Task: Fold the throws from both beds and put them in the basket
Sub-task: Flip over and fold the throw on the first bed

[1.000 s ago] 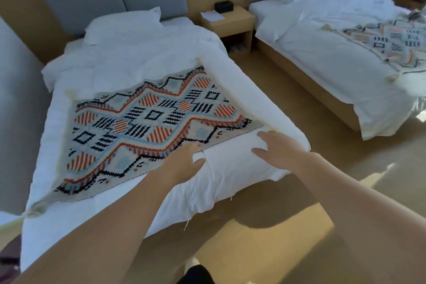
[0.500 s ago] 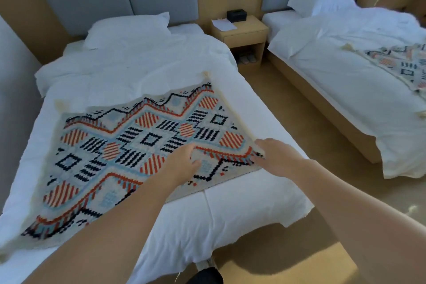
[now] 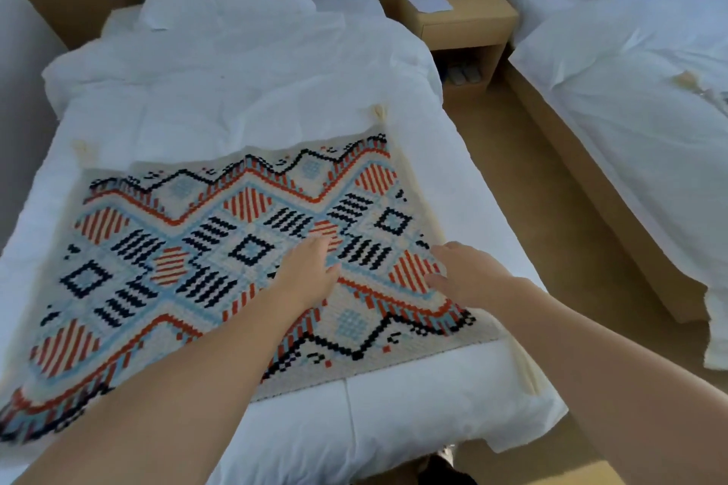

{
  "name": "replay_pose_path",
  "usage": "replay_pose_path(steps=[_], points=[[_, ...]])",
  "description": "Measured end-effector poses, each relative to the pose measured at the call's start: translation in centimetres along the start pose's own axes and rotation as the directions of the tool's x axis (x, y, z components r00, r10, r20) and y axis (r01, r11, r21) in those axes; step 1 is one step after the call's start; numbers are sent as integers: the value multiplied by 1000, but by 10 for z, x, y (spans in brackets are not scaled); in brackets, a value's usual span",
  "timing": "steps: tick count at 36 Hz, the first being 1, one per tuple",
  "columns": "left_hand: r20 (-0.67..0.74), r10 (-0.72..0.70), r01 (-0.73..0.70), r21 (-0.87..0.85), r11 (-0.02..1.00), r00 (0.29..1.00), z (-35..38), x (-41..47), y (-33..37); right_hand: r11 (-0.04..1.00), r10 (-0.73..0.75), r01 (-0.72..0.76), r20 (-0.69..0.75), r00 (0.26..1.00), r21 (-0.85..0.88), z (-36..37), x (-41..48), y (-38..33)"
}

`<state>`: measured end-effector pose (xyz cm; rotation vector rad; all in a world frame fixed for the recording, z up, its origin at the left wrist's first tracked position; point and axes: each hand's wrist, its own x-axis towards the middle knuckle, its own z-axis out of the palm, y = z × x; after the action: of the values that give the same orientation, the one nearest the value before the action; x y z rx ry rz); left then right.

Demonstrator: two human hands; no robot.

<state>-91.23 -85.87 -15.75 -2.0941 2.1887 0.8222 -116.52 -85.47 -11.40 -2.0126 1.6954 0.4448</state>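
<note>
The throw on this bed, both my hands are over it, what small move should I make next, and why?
Probably close the right hand on the near right corner of the throw. The throw lies flat and unfolded across the bed, and both the right and the left hand are open above it, gripping nothing, so a fold cannot start until an edge is held.

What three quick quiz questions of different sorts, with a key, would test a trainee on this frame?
1. True or false: the throw lies spread flat on the near bed.
2. What sits between the beds? A) basket B) nightstand C) chair
3. Fill in: the left hand and right hand are over the throw with fingers ____.

Key: 1 true; 2 B; 3 open, gripping nothing.
</note>
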Motion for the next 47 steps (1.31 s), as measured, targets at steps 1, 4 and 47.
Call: replay_pose_path(steps=[1,4,47], points=[[3,-21,21,18,1000,1000,3,11,0,1000,-20,20,9,1000,-7,-1,15,2],[-4,-80,80,60,995,997,17,43,-1,996,-86,87,30,996,-35,1,64,8],[-266,-173,223,170,960,948,240,368,-140,935,-262,169,-283,923,-312,36,623,63]])
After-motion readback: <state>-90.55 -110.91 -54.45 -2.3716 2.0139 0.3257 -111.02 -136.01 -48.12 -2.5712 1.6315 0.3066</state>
